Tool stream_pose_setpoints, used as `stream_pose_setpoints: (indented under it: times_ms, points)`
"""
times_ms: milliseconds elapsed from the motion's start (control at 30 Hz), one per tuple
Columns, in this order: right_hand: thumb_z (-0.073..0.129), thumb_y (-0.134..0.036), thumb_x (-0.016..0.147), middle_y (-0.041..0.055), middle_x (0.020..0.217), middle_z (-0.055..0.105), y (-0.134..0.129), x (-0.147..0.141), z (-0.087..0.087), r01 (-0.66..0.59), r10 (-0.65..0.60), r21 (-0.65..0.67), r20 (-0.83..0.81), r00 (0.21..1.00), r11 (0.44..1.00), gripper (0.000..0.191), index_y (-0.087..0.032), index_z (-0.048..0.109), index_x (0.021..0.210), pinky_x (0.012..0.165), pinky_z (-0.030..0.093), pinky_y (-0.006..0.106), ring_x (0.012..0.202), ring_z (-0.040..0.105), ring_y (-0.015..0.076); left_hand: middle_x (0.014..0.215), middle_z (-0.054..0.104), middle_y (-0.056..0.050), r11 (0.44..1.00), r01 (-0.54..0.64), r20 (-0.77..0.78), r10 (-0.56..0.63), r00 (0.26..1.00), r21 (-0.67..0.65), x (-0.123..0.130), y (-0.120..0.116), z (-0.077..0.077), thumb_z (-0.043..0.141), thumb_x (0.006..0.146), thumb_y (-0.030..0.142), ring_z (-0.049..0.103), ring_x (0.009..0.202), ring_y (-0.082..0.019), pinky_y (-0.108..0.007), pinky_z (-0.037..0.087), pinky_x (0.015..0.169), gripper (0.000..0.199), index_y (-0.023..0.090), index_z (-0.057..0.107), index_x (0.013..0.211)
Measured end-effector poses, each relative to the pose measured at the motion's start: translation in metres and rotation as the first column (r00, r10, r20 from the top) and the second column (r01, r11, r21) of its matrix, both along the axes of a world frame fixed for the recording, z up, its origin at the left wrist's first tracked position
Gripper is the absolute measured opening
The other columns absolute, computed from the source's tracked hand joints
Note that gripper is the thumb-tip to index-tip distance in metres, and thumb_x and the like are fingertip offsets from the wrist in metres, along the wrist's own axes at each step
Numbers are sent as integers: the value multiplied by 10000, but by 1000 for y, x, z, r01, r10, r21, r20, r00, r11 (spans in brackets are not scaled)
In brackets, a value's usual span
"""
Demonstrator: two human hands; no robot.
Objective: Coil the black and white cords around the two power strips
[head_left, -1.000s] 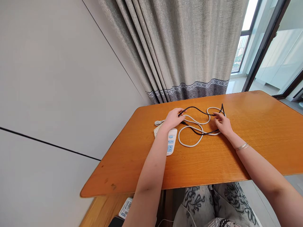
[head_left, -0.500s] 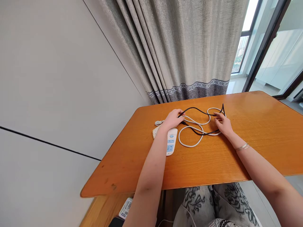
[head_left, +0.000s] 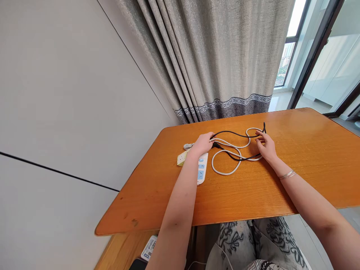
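Note:
My left hand [head_left: 203, 144] lies over the far end of a white power strip [head_left: 203, 168] with pale blue sockets, its fingers curled around the strip's upper part. A pale cube-shaped plug adapter [head_left: 180, 159] shows to the left of my wrist. A white plug [head_left: 188, 146] sits just beyond it. From beside my left fingertips a black plug [head_left: 216, 145] leads into a black cable [head_left: 229, 131]. My right hand [head_left: 265, 145] rests at the right end of the loops, fingers parted and lightly bent, near the black cable and the looped white cord [head_left: 225, 174].
The orange-brown wooden table [head_left: 157, 195] has its front edge close to my lap. Behind it hangs a grey curtain [head_left: 225, 56], and a white wall panel [head_left: 70, 112] stands at the left. Below the left edge a white labelled box [head_left: 149, 248] is partly visible.
My left hand has shifted slightly left and towards me, and the power strip with its adapter has slid and tilted left. The right fingers have drawn slightly off the black cable.

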State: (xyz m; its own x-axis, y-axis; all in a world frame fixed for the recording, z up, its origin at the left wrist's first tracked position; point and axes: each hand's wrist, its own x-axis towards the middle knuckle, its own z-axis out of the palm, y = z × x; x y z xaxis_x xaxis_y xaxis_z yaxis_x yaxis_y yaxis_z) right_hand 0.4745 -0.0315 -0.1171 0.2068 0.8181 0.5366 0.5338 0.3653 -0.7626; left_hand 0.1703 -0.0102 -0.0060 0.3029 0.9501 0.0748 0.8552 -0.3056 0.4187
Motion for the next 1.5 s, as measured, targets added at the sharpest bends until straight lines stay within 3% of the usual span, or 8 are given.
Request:
stream_pose_setpoints:
  times_ms: [233,500,800,1033,1133,1233,1333,1500]
  points:
    - [513,-251,877,160,1312,670,2,-1,-2,-3,3,27,-4,1000,1000,453,-192,629,1311,831,604,422,904,714,225,1300,715,-159,999,-48,-202,52,978,23,0,4,-9,430,931,82,654,1225,-295,-364,490,1019,435,158,683,1276]
    - [540,-252,846,159,1291,675,5,2,-6,6,-7,20,34,999,1000,462,-186,638,1293,799,610,433,883,686,224,1198,743,-169,987,-153,-213,159,964,45,-3,1,1,436,920,107,682,1123,-295,-359,503,915,366,145,711,1160]
    - [565,-280,836,168,1300,670,5,2,-7,-45,45,-41,-1,999,998,517,-183,619,1341,813,619,449,931,694,243,925,766,-56,993,-37,74,46,996,-110,0,-2,1,561,857,170,681,788,-183,-279,484,733,163,181,681,967]
    - [585,-301,843,143,1257,720,2,0,-5,-149,144,-183,-39,989,972,605,-178,562,1435,910,606,473,912,720,225,848,731,-54,960,126,444,-1,896,-251,0,-5,6,602,873,373,599,615,-123,-263,481,620,227,163,669,929]
    - [600,-292,828,142,1258,726,2,-1,-5,-132,120,-146,-85,989,980,614,-188,561,1433,924,602,484,912,735,235,936,754,-78,955,153,353,-56,934,-253,2,-3,3,561,892,389,671,783,-172,-300,532,747,267,164,701,920]
    - [620,-322,817,160,1227,736,3,-4,-2,-110,91,-67,-232,968,992,600,-171,577,1397,946,595,507,918,753,255,1082,767,-87,974,150,58,-143,988,-169,4,3,-6,530,899,320,690,1004,-236,-334,525,897,277,179,761,958]
    - [659,-379,808,146,1188,749,3,-7,3,-105,112,40,-414,903,994,571,-177,597,1338,949,603,503,913,763,248,1188,755,-106,981,148,-153,-166,974,-123,7,8,-17,518,870,215,673,1123,-266,-335,503,984,301,180,805,956]
    - [708,-398,821,93,1145,761,-3,-12,14,-53,139,174,-527,838,983,482,-226,628,1264,934,618,461,913,764,215,1211,766,-85,988,120,-172,-136,976,-100,9,11,-27,502,889,205,680,1131,-261,-335,499,1010,351,223,818,1040]
